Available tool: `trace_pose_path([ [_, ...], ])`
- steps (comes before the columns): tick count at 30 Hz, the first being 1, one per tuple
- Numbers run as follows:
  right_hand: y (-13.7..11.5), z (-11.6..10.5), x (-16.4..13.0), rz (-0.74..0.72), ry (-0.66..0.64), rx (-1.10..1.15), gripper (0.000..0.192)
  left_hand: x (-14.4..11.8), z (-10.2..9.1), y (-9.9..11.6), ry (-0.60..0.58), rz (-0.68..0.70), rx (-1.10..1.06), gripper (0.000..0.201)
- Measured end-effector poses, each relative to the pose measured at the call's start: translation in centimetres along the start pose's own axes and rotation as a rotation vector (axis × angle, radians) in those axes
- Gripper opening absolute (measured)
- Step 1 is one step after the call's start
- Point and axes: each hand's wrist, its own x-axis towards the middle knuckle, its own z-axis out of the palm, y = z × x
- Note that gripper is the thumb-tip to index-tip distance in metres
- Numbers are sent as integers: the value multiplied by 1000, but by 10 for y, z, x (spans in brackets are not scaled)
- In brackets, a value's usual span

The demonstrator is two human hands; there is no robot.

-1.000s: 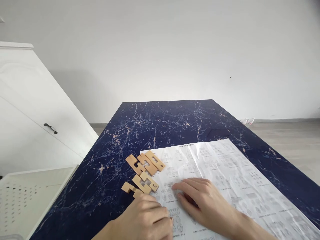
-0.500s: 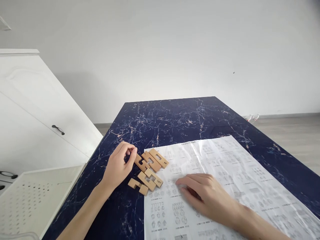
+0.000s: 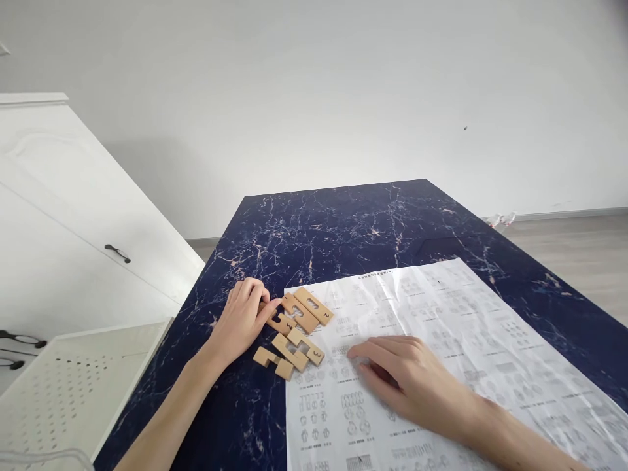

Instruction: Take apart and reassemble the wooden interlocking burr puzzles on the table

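Note:
My left hand point(image 3: 240, 317) curls at the far left of a small group of flat wooden puzzle pieces, its thumb and fingers closed on the upper end of the notched puzzle piece point(image 3: 283, 324). Against that piece lie another notched piece point(image 3: 305, 319) and a slotted piece marked 2 point(image 3: 324, 315). Nearer to me, paler interlocking pieces point(image 3: 294, 356) form a second row, one marked 3. They lie partly on the table and partly on a printed sheet point(image 3: 417, 307). My right hand point(image 3: 407, 373) rests on the sheet, fingers loosely extended and thumb apart, holding nothing.
The creased sheet, printed with small diagrams, covers the near right of the dark blue marbled table point(image 3: 338, 229). A white cabinet point(image 3: 73, 196) and a perforated white surface point(image 3: 59, 392) stand at left. A pale wall point(image 3: 314, 98) rises behind the table.
My left hand has shifted slightly, its thumb now reaching further right across the end of the notched piece. My right hand stays on the sheet. The view has tilted a little.

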Motion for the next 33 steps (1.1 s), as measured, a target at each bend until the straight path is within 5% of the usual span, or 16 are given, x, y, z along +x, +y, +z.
trace_pose_path([
  [23, 1, -2, 0, -8, -8, -14, 25, 2, -3, 4, -50, 63, 3, 45],
  [33, 0, -4, 0, -4, 0, -12, 27, 1, -5, 6, 25, -41, -49, 47],
])
